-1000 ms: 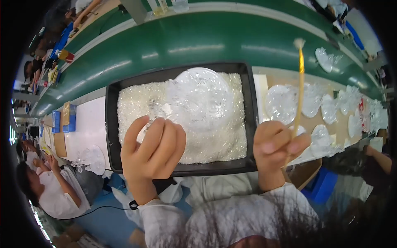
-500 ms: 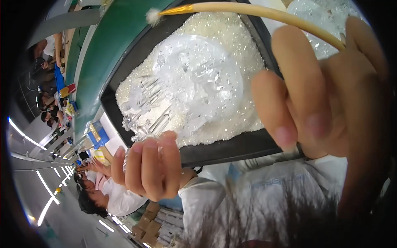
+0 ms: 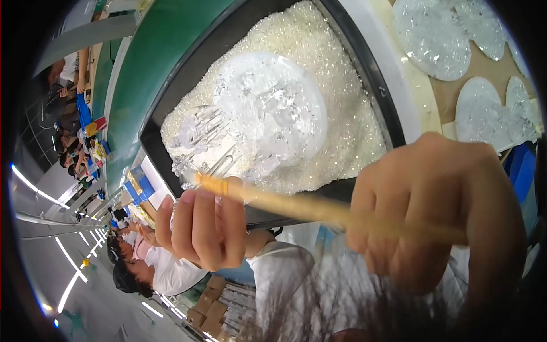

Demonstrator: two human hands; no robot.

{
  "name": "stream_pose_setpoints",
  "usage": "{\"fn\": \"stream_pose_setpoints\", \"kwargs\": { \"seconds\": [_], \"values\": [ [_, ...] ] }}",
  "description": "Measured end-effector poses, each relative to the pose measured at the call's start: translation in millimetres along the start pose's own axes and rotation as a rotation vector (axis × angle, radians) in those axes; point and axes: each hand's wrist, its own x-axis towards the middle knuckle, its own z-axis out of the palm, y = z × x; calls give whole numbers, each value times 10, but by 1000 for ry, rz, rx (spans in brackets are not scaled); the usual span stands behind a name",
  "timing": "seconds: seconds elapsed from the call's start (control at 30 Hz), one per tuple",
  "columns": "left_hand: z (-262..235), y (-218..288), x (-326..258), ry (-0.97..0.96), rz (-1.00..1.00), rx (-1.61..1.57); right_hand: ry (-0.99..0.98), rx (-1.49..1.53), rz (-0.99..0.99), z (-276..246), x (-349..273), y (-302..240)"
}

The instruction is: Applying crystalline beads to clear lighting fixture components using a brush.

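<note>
My right hand (image 3: 433,211) is closed around the pale wooden handle of a brush (image 3: 296,206), blurred by motion. The brush's front end crosses over to the fingertips of my left hand (image 3: 202,228), and its bristles are not clearly seen. Curled fingers of my left hand grip the near-left end of a clear plastic ornament, whose frosted round part (image 3: 270,102) and thin clear prongs (image 3: 213,162) reach over the tray. Below it, glittery white granules (image 3: 347,125) fill a black tray (image 3: 373,74). My fingers hide the gripped end.
Several clear round pieces (image 3: 433,43) lie on a brown board (image 3: 450,97) at the right. A green surface (image 3: 145,57) runs along the tray's left. Co-workers (image 3: 154,262) sit at the left, near a blue box (image 3: 139,185). Brown cartons (image 3: 208,302) are stacked behind.
My right hand has turned over and swung the brush down from the tray's far side to my left hand. My left hand and the ornament have barely moved.
</note>
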Motion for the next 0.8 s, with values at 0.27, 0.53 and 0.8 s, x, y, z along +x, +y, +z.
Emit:
{"fn": "stream_pose_setpoints", "kwargs": {
  "seconds": [0.27, 0.53, 0.8],
  "values": [
    [-46, 64, 79, -117, -12, 2, -110, 88, 72, -125, -286, -223],
    [-66, 94, 66, -142, -38, 6, -261, 178, 141, -266, -173, -166],
    [-11, 118, 52, -81, -55, 10, -319, 233, 173, -331, -203, -241]
  ]
}}
